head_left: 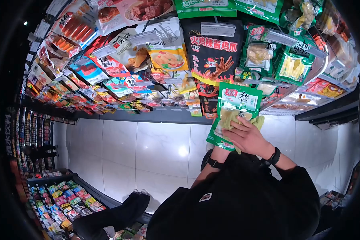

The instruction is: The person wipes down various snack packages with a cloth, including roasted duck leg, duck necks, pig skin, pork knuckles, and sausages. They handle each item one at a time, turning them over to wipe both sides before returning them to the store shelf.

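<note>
A green and white packet [241, 98] with a clear window showing pale food is held up in front of the shelf. My left hand [221, 153] is under and behind its lower end, its fingers hidden by the packet. Across the lower front of the packet lies my right hand [244, 136], palm towards it, with fingers outstretched and slightly apart. Something yellow-green [260, 121] shows beside the packet, behind my right hand; I cannot make out what it is. Just above hangs a black packet [214, 52] with a chicken-feet picture.
Hanging snack packets, including a yellow and white one [166, 48], fill the racks ahead. Pale floor tiles [160, 148] lie below. A bin of small colourful packs [64, 204] stands at lower left, beside a person's dark-clothed leg [112, 216].
</note>
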Demonstrator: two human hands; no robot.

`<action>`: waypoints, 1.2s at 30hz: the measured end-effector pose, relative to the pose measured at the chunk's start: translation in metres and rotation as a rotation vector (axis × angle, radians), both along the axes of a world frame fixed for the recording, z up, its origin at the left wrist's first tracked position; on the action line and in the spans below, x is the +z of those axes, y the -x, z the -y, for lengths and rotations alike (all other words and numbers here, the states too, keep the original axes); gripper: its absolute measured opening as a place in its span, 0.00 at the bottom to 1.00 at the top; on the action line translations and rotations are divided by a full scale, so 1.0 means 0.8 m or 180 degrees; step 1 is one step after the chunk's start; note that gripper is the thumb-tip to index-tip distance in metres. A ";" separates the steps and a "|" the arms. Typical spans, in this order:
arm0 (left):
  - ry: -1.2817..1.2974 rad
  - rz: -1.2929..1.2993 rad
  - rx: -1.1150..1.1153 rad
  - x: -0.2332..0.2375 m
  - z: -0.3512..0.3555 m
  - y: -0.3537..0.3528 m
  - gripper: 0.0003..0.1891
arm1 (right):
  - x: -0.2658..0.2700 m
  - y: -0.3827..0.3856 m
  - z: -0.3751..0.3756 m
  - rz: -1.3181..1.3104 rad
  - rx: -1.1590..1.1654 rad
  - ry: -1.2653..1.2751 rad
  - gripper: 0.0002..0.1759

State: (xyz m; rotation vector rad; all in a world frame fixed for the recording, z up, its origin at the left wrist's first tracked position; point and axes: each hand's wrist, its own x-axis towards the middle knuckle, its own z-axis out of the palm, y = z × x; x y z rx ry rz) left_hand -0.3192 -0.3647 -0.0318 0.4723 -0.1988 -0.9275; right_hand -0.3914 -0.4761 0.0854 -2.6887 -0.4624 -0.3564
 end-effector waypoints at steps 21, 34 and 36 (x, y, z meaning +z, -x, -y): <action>0.0050 0.0014 0.0235 -0.010 0.020 0.004 0.30 | -0.007 0.000 -0.008 0.0381 -0.0978 -0.0009 0.29; 0.0840 -0.1268 0.0520 -0.038 0.021 0.027 0.26 | -0.009 -0.004 0.015 0.0520 -0.1140 0.0023 0.30; 0.0374 -0.0868 0.0608 -0.087 0.018 0.032 0.28 | -0.007 0.008 -0.007 0.0185 -0.0147 -0.0328 0.30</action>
